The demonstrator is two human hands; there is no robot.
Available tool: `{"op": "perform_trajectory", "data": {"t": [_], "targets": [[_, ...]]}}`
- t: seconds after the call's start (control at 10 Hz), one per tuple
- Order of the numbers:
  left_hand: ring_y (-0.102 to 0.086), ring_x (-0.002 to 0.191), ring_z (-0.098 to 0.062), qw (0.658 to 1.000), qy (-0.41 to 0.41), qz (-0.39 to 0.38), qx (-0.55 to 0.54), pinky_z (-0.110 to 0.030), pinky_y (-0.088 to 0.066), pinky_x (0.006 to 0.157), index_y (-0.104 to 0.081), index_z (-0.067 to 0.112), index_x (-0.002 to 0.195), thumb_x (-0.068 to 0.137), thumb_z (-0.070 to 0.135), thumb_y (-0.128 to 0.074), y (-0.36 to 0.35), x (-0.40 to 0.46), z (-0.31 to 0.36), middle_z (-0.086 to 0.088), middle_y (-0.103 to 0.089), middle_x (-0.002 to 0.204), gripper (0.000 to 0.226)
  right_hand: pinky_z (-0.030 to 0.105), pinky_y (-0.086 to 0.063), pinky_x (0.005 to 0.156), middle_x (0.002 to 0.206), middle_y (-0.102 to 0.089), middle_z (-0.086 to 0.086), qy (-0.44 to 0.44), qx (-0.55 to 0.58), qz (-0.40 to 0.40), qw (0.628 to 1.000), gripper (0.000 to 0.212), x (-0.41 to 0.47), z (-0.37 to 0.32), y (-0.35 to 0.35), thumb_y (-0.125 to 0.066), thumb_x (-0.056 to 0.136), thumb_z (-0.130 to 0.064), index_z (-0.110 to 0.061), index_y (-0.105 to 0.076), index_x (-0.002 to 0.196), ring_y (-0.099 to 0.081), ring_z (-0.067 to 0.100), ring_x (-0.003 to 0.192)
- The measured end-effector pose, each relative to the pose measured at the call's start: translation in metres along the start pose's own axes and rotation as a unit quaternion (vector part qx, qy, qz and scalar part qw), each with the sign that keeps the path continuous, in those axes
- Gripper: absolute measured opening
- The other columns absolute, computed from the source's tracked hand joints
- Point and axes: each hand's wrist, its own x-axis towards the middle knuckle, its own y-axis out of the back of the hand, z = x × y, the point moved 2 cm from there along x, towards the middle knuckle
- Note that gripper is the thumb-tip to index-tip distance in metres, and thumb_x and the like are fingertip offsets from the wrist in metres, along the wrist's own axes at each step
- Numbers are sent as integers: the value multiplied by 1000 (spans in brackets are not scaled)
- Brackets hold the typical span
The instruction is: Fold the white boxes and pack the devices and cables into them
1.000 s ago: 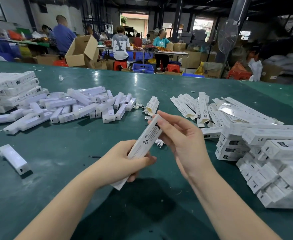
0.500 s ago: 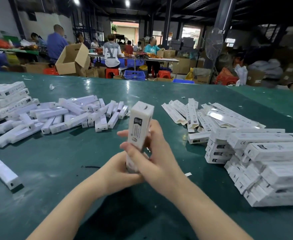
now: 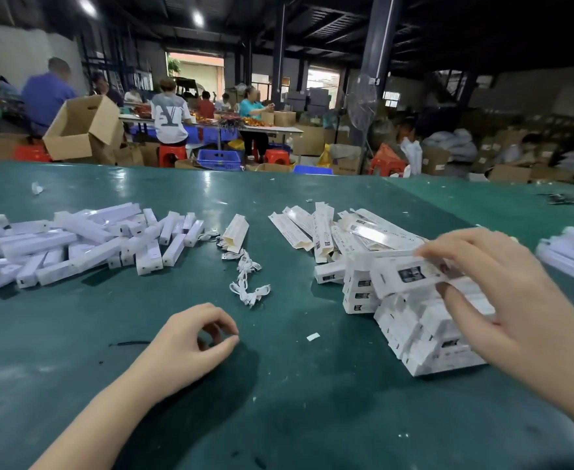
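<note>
My left hand is resting nearest me on the green table, fingers loosely curled around nothing. Just beyond its fingertips the white cables are trailing away from me, closer to this hand than the other. To the right, my right hand is pinching a closed white box, long axis crosswise, above the packed stack.

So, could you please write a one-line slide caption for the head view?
Right hand sets a packed white cardboard box on the stack; left hand hangs empty over the green table.
</note>
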Motion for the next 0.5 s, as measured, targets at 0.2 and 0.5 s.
{"op": "perform_trajectory", "data": {"t": [0.2,0.5], "targets": [[-63,78,-11,999,19,33,-9,-20,-49,65,-68,26,73,83,6,-71,1,-1,0,12,-65,81,22,56,-32,99,96,-62,6,-88,-114,-33,989,36,-30,52,-5,-47,74,-14,-14,-72,101,-52,28,102],[-62,78,-12,999,35,30,-22,-22,-49,66,-69,25,74,84,7,-70,1,-1,-1,14,-63,84,20,50,-34,94,100,-60,10,-183,-130,37,974,41,-34,64,-30,-81,67,2,-18,-73,102,-54,37,103]]}}
